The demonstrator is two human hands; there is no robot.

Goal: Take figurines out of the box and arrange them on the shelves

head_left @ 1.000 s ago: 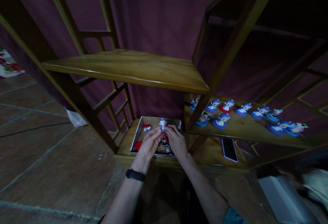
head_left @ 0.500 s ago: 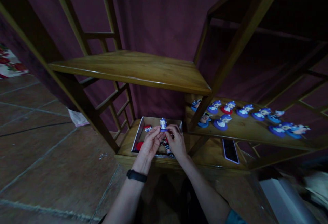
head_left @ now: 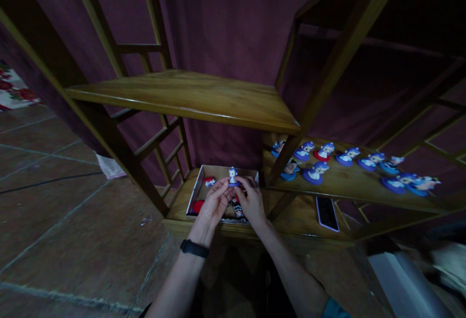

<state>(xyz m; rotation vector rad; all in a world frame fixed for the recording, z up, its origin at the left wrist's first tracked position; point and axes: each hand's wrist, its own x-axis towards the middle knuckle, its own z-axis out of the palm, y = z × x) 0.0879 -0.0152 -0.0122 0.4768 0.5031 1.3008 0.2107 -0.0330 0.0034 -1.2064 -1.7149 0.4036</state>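
Observation:
A small figurine [head_left: 233,174] with purple hair, a white body and a round purple base is held upright above an open cardboard box [head_left: 194,192]. My left hand [head_left: 216,199] pinches the base from the left. From the right, my right hand [head_left: 250,200] closes its fingers on the same base. Below my hands in the box lie a red disc [head_left: 198,206], a figurine with red on it [head_left: 210,181] and a black-and-white figurine [head_left: 237,208], partly covered by my hands.
Several figurines on round bases [head_left: 315,173] stand on the shelf at right [head_left: 358,179]. A phone [head_left: 327,213] lies on the lower board. An upper wooden shelf [head_left: 182,93] overhangs the box, and a slanted post [head_left: 282,160] divides the two shelf sections.
The figurine has turned a little on its base between my fingers and shifted slightly right. Both hands stay in nearly the same place.

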